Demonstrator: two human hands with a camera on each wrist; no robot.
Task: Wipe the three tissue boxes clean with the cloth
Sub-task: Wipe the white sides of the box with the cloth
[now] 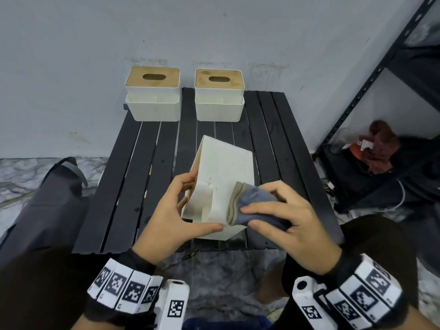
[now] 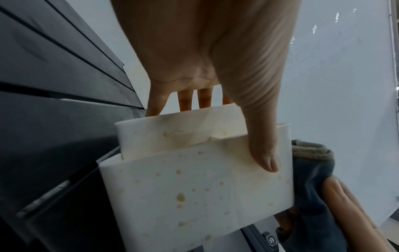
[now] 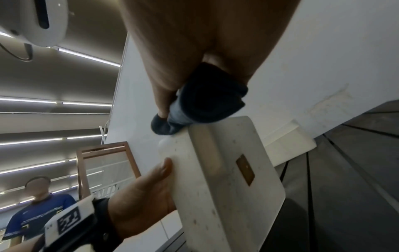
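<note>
A white tissue box (image 1: 223, 167) speckled with yellowish stains (image 2: 181, 197) is tipped on its side above the near part of the black slatted table (image 1: 133, 177). My left hand (image 1: 176, 210) grips its left end, thumb across the near face and fingers behind. My right hand (image 1: 285, 215) holds a folded blue-grey cloth (image 1: 254, 203) pressed against the box's right end (image 3: 226, 167); the cloth (image 3: 207, 102) is bunched under my fingers. Two more white tissue boxes with wooden lids stand upright at the table's far edge, one left (image 1: 153, 94) and one right (image 1: 219, 95).
A grey wall runs behind the table. A black metal shelf frame (image 1: 371, 77) stands at the right with a reddish cloth bundle (image 1: 381, 148) on its low shelf. A dark bag (image 1: 54, 194) lies on the floor at the left. A person in a blue shirt (image 3: 36, 209) stands behind.
</note>
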